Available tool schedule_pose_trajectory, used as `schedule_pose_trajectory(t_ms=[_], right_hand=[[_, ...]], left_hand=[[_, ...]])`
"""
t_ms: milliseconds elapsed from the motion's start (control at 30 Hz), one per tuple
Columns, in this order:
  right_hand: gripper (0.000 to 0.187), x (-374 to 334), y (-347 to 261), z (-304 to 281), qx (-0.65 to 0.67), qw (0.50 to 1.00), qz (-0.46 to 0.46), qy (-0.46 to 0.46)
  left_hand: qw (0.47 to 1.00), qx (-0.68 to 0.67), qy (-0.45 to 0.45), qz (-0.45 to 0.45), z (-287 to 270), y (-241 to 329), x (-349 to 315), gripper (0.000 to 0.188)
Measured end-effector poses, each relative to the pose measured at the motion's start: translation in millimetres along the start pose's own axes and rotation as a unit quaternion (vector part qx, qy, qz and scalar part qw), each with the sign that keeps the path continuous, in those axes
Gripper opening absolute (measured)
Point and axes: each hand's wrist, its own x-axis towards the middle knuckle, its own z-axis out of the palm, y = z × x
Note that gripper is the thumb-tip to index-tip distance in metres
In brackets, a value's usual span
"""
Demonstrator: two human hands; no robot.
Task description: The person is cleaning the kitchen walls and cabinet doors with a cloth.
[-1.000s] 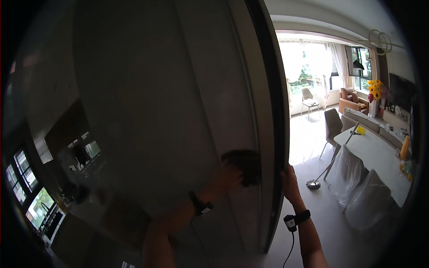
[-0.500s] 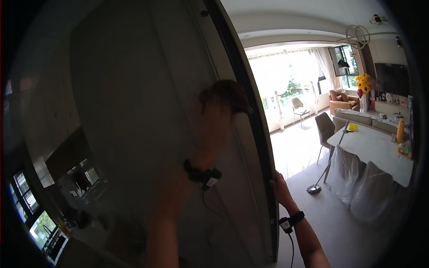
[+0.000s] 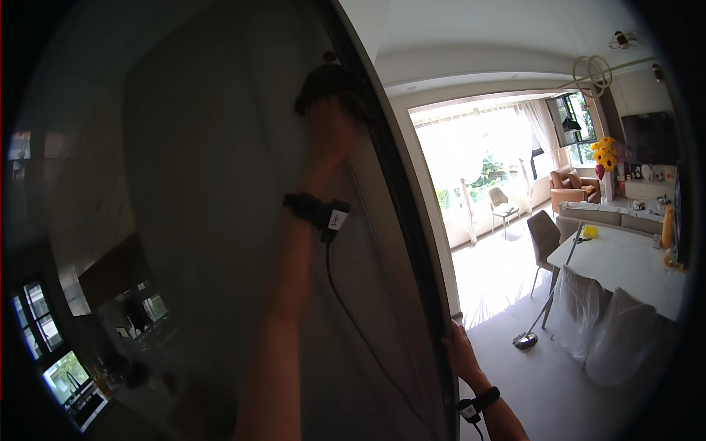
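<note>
A tall, dark, see-through door panel fills the left and middle of the view, with a black frame along its right edge. High up near that frame, my left hand presses a dark, bunched cloth flat to the panel. Its fingers are partly lost in the cloth and the dim light. Lower down, my right hand grips the outer edge of the door; some of its fingers are hidden by the frame. Black bands with small wired boxes sit on both wrists.
Through the panel show a kitchen counter and a window. On the right stand a white table, plastic-covered chairs and a mop on the floor. Farther back are an armchair and a bright window.
My left hand has slid the cloth upward and a little left along the panel. My right hand stays on the door's edge, though it appears lower in view.
</note>
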Motion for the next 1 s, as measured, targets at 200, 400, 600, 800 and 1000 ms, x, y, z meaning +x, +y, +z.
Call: schedule_pose_trajectory(t_ms=[200,400,600,800,1000], right_hand=[[0.046,-0.3,3.7,-11.2,0.005,0.997,0.069,-0.035],[0.043,-1.9,-3.5,-3.9,0.016,0.998,0.044,-0.031],[0.046,-0.1,-24.7,-13.6,0.019,0.995,0.078,-0.066],[0.051,-2.6,-12.0,-16.5,0.002,0.993,0.103,-0.063],[0.046,-7.4,1.2,-12.3,0.027,0.999,0.022,-0.034]], left_hand=[[0.991,-0.016,-0.132,-0.013,51.0,-47.8,118.4,0.035],[0.984,0.118,-0.099,0.091,89.3,-134.8,226.1,0.042],[0.949,-0.263,-0.068,0.16,74.7,-154.3,262.5,0.036],[0.973,-0.09,-0.213,-0.01,79.5,-98.7,218.8,0.058],[0.982,-0.012,-0.178,0.066,48.9,-83.9,143.0,0.048]])
